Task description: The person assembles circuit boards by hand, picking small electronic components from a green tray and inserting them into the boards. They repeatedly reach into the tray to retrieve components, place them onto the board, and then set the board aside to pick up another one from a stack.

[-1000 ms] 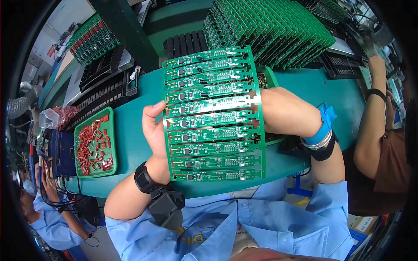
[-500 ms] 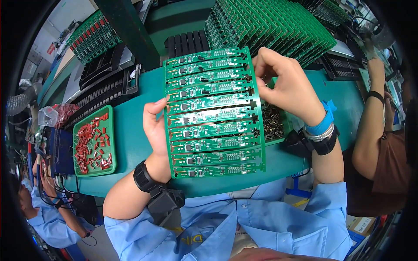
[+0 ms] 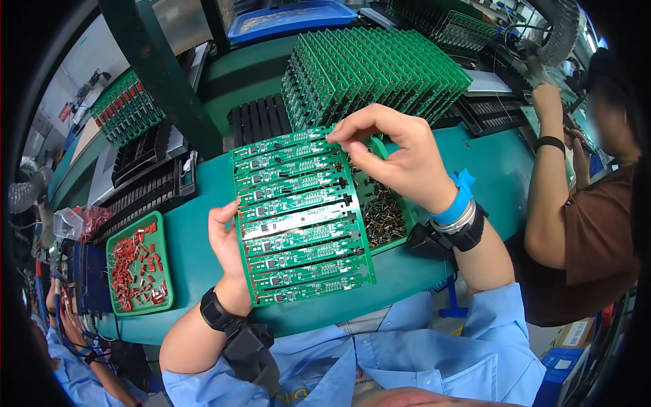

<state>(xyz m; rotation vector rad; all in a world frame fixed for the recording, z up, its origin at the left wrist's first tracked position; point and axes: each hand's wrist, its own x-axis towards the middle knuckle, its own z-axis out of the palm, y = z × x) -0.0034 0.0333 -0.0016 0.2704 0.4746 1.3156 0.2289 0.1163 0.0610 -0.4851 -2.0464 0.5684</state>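
The person's left hand (image 3: 228, 247) grasps the green circuit board panel (image 3: 298, 224) at its left edge, the thumb showing beside the rim and the other fingers hidden behind; this grip is clenched on the panel, as in both earlier frames. The panel is held up over the near part of the teal surface (image 3: 196, 227), tilted in the view, its strips running across and small black parts (image 3: 283, 174) sitting on the upper ones. The right hand (image 3: 400, 149) differs most: a second ago it reached behind the panel toward the green tray of metal-legged parts (image 3: 391, 245), half a second ago it was up beside the right edge, and now its bent fingers are at the upper right corner, thumb and forefinger close together. Whether that right grip pinches a small part or only meets the edge, I cannot tell. The whole view has shifted as well, so the panel appears lower and farther left, more of that tray shows to its right, and a blue tray (image 3: 291, 28) has come in at the top. The stack of upright boards (image 3: 373, 78) stands beyond the panel, the tray of red parts (image 3: 168, 278) lies to the left, and at the right a co-worker in a brown sleeve (image 3: 600, 224) now shows more fully.
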